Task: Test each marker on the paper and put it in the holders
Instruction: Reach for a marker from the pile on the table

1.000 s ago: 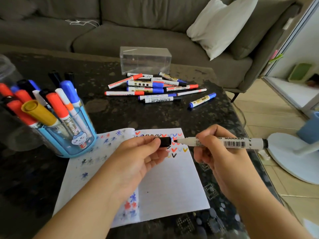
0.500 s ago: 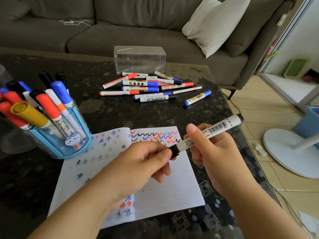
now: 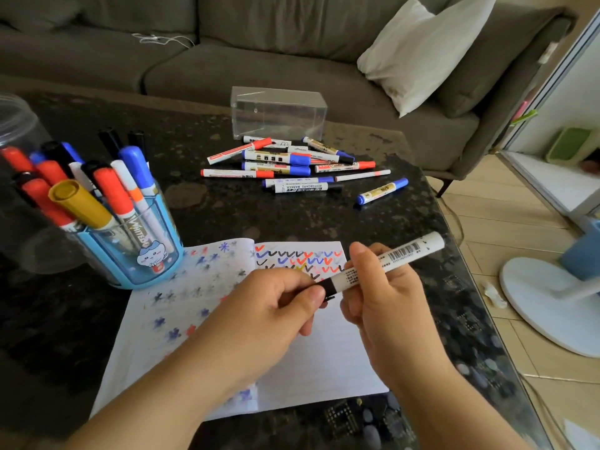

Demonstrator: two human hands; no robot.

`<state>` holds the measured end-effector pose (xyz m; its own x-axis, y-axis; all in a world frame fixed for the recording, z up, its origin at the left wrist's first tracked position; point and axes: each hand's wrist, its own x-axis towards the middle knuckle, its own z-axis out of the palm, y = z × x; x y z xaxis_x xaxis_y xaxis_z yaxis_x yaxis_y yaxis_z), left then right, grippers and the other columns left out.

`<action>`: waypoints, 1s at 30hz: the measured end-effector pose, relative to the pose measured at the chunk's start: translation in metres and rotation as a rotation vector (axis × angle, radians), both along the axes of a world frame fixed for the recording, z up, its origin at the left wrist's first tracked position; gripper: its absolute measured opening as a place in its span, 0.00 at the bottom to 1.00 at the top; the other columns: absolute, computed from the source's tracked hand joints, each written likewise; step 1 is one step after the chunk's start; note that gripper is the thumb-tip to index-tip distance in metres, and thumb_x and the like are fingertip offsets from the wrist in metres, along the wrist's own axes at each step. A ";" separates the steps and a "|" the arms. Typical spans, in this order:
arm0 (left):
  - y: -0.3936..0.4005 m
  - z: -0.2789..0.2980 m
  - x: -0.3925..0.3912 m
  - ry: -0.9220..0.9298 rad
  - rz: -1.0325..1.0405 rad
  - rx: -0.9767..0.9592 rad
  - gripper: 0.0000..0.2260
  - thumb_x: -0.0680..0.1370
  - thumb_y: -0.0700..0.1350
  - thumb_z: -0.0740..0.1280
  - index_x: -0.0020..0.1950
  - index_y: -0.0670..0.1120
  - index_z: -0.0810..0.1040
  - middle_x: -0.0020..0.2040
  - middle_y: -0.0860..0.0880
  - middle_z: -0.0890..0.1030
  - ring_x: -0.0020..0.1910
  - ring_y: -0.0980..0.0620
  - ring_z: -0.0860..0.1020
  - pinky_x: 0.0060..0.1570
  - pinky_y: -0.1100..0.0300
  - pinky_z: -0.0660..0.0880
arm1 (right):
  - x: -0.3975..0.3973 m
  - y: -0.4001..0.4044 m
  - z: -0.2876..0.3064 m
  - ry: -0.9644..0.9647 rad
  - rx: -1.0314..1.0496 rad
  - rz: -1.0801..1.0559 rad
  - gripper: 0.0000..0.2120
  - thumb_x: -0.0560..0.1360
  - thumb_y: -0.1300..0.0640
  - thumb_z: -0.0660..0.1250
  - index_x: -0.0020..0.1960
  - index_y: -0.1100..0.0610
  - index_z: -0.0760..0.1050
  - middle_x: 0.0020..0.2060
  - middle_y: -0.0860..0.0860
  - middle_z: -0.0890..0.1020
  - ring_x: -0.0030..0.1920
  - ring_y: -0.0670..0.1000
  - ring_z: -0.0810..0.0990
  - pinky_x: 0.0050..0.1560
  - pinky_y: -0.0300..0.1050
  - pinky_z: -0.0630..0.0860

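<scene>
- Since a second ago, when the cap and marker were held apart with the tip bare, I see them brought together: the left hand (image 3: pixel 276 306) pinches the black cap at the marker's (image 3: pixel 383 266) lower end, and the cap now looks seated, or nearly so.
- Left to right: the blue holder (image 3: pixel 136 251) at 9 o'clock is crowded with red, blue, black and yellow markers; a clear jar (image 3: pixel 16 125) stands behind it at 10.
- Under both hands at centre lies the paper (image 3: pixel 324 368), its top rows filled with coloured ticks.
- The right hand (image 3: pixel 386 306) grips the white barrel, which slants up toward 2 o'clock above the paper, barcode showing.
- I judge this marker tested and recapped, so next it goes to a holder.
- At 12 o'clock a pile (image 3: pixel 292 167) of untested markers lies on the table (image 3: pixel 227 206), just in front of a clear box (image 3: pixel 279 112); plenty left to do.
- In the way: the blue holder is packed and its markers lean outward, so slipping another in may need a gap found; the left forearm lies across the path from marker to holder.
- Beyond, a sofa (image 3: pixel 227 60) with a pillow (image 3: pixel 422 50); a fan base (image 3: pixel 552 306) at 3 o'clock.
</scene>
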<state>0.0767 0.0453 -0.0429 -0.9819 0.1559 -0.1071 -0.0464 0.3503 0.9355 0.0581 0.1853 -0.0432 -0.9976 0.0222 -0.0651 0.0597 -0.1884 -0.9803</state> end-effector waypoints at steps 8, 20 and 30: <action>-0.022 0.003 -0.007 0.185 0.232 -0.127 0.04 0.74 0.49 0.66 0.42 0.52 0.81 0.35 0.52 0.81 0.35 0.55 0.78 0.42 0.54 0.76 | 0.006 0.003 0.002 -0.013 0.688 0.073 0.13 0.74 0.44 0.65 0.40 0.52 0.78 0.25 0.49 0.79 0.23 0.43 0.70 0.26 0.35 0.68; -0.055 0.020 0.008 0.363 0.214 -0.264 0.03 0.76 0.53 0.63 0.45 0.56 0.74 0.36 0.59 0.76 0.39 0.60 0.75 0.35 0.72 0.67 | 0.000 -0.050 0.002 0.617 0.993 0.213 0.09 0.73 0.60 0.70 0.52 0.52 0.82 0.41 0.40 0.77 0.45 0.34 0.74 0.43 0.24 0.69; -0.124 0.008 0.022 0.425 0.641 -0.397 0.08 0.75 0.49 0.65 0.52 0.50 0.73 0.44 0.57 0.74 0.43 0.57 0.74 0.38 0.66 0.68 | -0.017 -0.098 0.061 0.545 0.813 0.049 0.07 0.75 0.53 0.65 0.43 0.43 0.70 0.37 0.41 0.81 0.39 0.39 0.80 0.38 0.31 0.74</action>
